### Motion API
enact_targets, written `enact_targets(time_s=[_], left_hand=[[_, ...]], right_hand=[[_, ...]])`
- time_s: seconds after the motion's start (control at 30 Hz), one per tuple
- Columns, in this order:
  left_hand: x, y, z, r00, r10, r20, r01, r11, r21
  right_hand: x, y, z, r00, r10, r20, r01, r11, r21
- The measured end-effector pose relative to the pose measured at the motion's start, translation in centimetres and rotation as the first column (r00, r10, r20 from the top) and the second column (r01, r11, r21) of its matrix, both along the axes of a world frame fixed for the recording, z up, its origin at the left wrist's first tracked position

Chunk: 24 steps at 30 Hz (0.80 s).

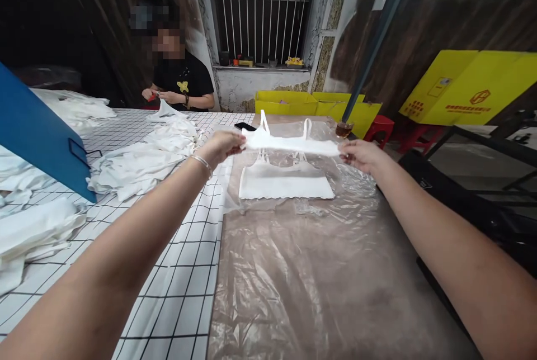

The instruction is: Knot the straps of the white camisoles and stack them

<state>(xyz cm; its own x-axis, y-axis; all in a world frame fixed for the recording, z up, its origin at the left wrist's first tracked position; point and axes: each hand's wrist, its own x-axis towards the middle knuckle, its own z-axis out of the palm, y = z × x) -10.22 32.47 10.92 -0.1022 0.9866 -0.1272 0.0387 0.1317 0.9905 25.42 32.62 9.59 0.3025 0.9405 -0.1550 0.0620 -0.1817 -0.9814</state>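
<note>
Stretched between my two hands is a white camisole (289, 143) with thin shoulder straps standing up from it. My left hand (224, 146), with a bracelet at the wrist, pinches its left end. At the other end my right hand (361, 154) has its fingers closed on the fabric. Just below the held piece, another white camisole (287, 181) lies flat on clear plastic sheeting (268, 270), straps pointing away from me. The held one partly covers the view of those straps.
Heaps of white garments (138, 153) cover the checked tablecloth (176, 276) at left, beside a blue panel (42, 131). A phone (244, 126) and a glass of brown drink (344, 129) stand at the far edge. A co-worker (182, 80) sits beyond; yellow boxes (285, 103) stand behind.
</note>
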Motion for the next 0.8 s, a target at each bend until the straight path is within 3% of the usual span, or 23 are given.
enact_targets(time_s=[0.13, 0.23, 0.37, 0.5, 0.67, 0.8], left_hand=[[0.9, -2.1, -6.3, 0.959, -0.049, -0.278, 0.002, 0.986, -0.169], [1.4, -2.9, -8.9, 0.912, -0.100, -0.398, 0.005, 0.973, -0.231], [1.0, -2.2, -9.5, 0.840, -0.108, -0.532, -0.023, 0.972, -0.234], [0.3, -0.2, -9.9, 0.748, -0.040, -0.663, -0.108, 0.977, -0.182], [0.9, 1.3, -10.9, 0.675, -0.014, -0.738, -0.109, 0.987, -0.119], [0.9, 0.9, -10.7, 0.622, 0.044, -0.782, -0.087, 0.996, -0.013]], right_hand=[[-1.2, -2.8, -6.6, 0.982, 0.033, 0.188, -0.007, 0.990, -0.139], [-1.6, -3.7, -9.3, 0.964, 0.038, 0.264, 0.003, 0.988, -0.151], [-1.0, -3.3, -9.9, 0.926, 0.038, 0.375, 0.016, 0.990, -0.142], [-0.8, -2.2, -10.0, 0.759, 0.000, 0.651, 0.100, 0.988, -0.117], [-1.7, -1.5, -10.3, 0.700, 0.027, 0.714, 0.060, 0.994, -0.096], [-3.0, -2.1, -9.6, 0.579, -0.010, 0.815, -0.006, 1.000, 0.017]])
